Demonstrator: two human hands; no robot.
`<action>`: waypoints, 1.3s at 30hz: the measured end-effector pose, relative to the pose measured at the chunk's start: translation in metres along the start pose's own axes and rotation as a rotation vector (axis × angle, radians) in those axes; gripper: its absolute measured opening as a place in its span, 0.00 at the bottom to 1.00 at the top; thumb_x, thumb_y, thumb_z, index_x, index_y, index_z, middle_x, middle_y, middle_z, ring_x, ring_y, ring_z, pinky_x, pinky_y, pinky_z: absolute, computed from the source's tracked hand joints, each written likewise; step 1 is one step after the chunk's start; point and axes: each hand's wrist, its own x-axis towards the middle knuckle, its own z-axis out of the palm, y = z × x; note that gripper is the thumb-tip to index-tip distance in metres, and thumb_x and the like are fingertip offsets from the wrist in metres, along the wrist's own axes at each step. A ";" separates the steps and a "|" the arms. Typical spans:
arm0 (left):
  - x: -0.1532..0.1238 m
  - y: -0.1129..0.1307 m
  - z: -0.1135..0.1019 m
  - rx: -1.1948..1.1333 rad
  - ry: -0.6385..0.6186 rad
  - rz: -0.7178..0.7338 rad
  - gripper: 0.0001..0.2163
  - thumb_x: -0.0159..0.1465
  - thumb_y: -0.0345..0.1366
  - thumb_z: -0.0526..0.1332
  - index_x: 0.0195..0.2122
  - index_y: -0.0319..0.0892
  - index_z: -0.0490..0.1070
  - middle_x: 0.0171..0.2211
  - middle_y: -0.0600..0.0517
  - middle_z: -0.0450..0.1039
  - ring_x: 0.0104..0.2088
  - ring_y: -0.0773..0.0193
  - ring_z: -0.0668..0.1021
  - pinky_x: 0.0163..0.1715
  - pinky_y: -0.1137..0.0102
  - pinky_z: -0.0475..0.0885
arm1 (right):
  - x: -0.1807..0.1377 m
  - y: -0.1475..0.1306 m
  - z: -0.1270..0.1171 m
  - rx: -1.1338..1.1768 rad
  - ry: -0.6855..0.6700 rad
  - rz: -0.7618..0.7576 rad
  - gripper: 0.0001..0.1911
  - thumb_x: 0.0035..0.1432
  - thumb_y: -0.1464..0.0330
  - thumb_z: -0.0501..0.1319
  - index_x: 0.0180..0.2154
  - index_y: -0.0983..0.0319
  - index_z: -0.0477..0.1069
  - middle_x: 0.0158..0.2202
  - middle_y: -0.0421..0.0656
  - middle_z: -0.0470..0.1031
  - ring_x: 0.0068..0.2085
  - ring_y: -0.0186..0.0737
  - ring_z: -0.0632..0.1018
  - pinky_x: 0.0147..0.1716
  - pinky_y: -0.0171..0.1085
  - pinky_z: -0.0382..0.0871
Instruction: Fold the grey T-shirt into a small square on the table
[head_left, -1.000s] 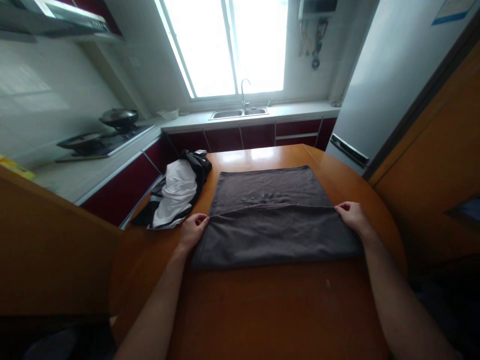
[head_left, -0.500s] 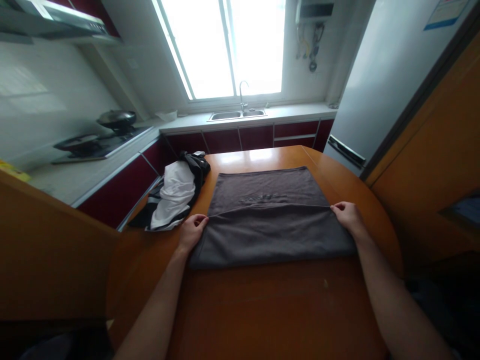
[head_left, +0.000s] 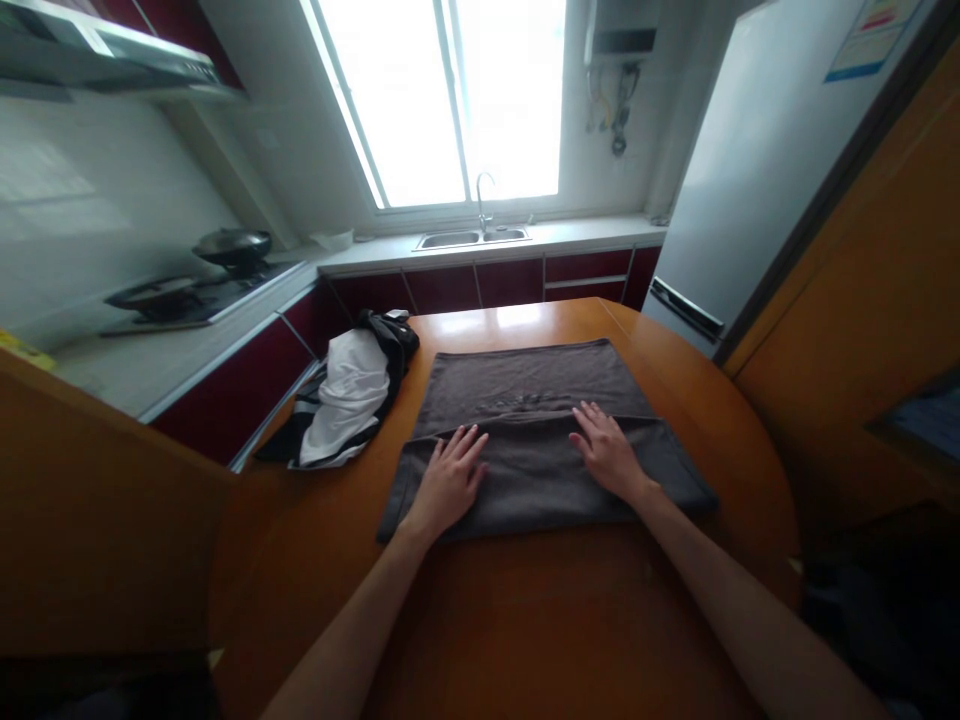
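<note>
A dark grey folded cloth garment lies flat on the wooden table, its near part turned over toward the far side. Small dark lettering or creasing shows across its middle. My left hand rests palm down on the left half of the folded layer, fingers stretched out. On the right half, my right hand lies likewise, fingers spread close to the fold's upper edge. Neither hand grips the cloth.
To the left on the table sits a crumpled black and white garment. Beyond are a counter with a sink, a stove with a lidded pan, and a tall fridge at the right.
Both hands have let go of the fold's side corners and moved inward. They now lie flat on the folded layer, which stays in place.
</note>
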 end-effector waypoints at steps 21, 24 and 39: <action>-0.002 0.015 0.004 0.032 -0.193 0.105 0.28 0.71 0.54 0.53 0.71 0.57 0.54 0.74 0.52 0.46 0.73 0.47 0.51 0.68 0.43 0.49 | -0.004 -0.021 -0.001 -0.098 -0.138 -0.047 0.34 0.72 0.51 0.42 0.71 0.60 0.53 0.74 0.49 0.44 0.74 0.48 0.47 0.69 0.59 0.38; -0.002 0.013 0.006 0.024 -0.171 0.118 0.28 0.71 0.54 0.53 0.71 0.57 0.55 0.73 0.52 0.46 0.73 0.47 0.52 0.68 0.45 0.50 | 0.000 -0.006 -0.004 -0.110 -0.018 0.089 0.34 0.72 0.53 0.41 0.71 0.62 0.53 0.74 0.52 0.47 0.74 0.50 0.48 0.69 0.59 0.38; -0.008 0.053 -0.004 0.020 -0.081 0.279 0.27 0.74 0.46 0.48 0.73 0.49 0.51 0.73 0.49 0.49 0.73 0.54 0.51 0.71 0.50 0.46 | -0.018 -0.044 -0.003 -0.040 0.031 -0.006 0.30 0.71 0.65 0.42 0.71 0.65 0.54 0.73 0.48 0.48 0.74 0.46 0.48 0.70 0.53 0.39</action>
